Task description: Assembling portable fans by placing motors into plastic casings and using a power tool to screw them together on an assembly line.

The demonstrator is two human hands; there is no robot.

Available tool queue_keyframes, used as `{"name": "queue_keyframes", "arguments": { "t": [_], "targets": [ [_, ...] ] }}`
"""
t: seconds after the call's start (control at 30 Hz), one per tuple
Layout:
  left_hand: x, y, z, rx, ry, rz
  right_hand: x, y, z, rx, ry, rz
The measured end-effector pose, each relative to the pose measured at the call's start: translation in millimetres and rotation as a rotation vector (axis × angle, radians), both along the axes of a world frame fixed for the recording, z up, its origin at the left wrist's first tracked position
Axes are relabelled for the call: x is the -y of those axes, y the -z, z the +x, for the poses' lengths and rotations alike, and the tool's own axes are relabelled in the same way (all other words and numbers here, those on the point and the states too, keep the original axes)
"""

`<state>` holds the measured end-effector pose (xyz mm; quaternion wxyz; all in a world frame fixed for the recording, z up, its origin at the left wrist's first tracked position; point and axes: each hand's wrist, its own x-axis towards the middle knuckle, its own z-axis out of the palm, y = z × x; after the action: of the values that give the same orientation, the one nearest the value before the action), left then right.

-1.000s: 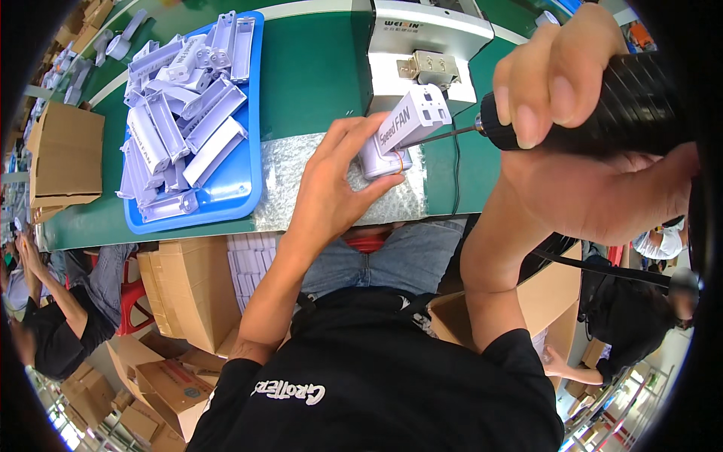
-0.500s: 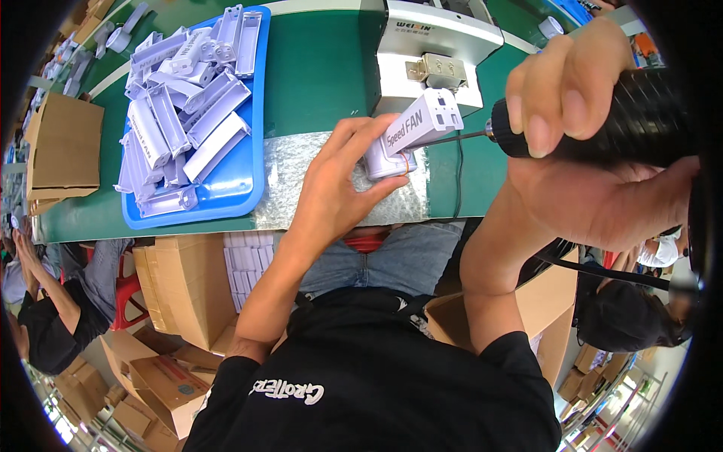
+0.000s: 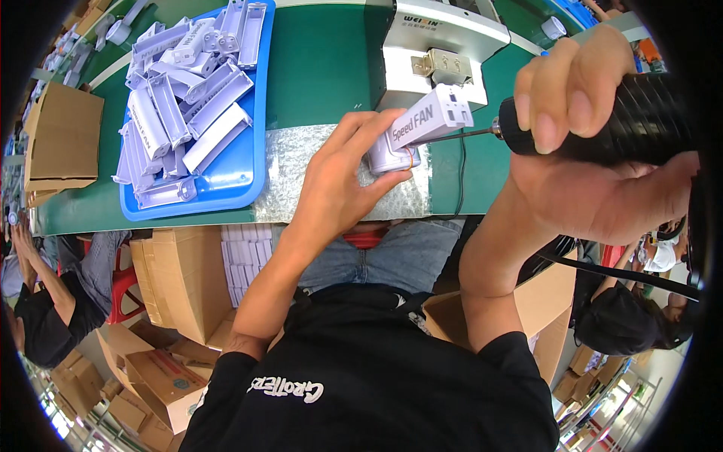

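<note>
My left hand (image 3: pixel 335 172) grips a white plastic fan housing (image 3: pixel 431 120) with dark lettering, its fingers and thumb around the near part. The housing's long arm tilts up to the right, and a thin orange wire (image 3: pixel 411 157) shows at its lower end. In my right hand (image 3: pixel 576 188) is a black electric screwdriver (image 3: pixel 633 120), held sideways with fingers wrapped over its body. Its thin metal bit (image 3: pixel 471 134) points left and reaches the housing; the tip is hidden behind or inside the part. A scuffed clear mat (image 3: pixel 294 169) lies beneath the housing.
A blue tray (image 3: pixel 226 197) of several white plastic housings (image 3: pixel 162 113) stands on the green table at left. Past my hands sits a silver metal machine (image 3: pixel 444 38). A cardboard box (image 3: pixel 64 139) is at far left. A thin black cable (image 3: pixel 462 177) crosses the table.
The view has shifted slightly. Both hands, the housing and the screwdriver keep nearly the same pose, with the bit still at the housing.
</note>
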<state>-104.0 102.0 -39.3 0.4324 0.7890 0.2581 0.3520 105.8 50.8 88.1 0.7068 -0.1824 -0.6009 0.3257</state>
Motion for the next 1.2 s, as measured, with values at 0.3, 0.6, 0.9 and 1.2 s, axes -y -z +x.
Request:
{"name": "queue_keyframes", "arguments": {
  "t": [0.3, 0.6, 0.9, 1.2],
  "targets": [
    [1.8, -0.3, 2.8, -0.012, -0.019, 0.034, -4.2, -6.9, 4.9, 0.006, -0.065, 0.091],
    [3.9, 1.8, 1.0, -0.031, -0.016, 0.005, -25.8, -51.8, -1.3, -0.543, -0.173, 0.197],
    [1.8, 3.4, 1.1, -0.023, -0.014, -0.010, -50.0, -35.3, -11.4, -0.070, 0.686, 0.162],
    [4.0, 2.0, -2.1, -0.011, -0.027, -0.019, -56.0, -40.2, -24.0, -0.475, 0.052, 0.264]
  ]
}}
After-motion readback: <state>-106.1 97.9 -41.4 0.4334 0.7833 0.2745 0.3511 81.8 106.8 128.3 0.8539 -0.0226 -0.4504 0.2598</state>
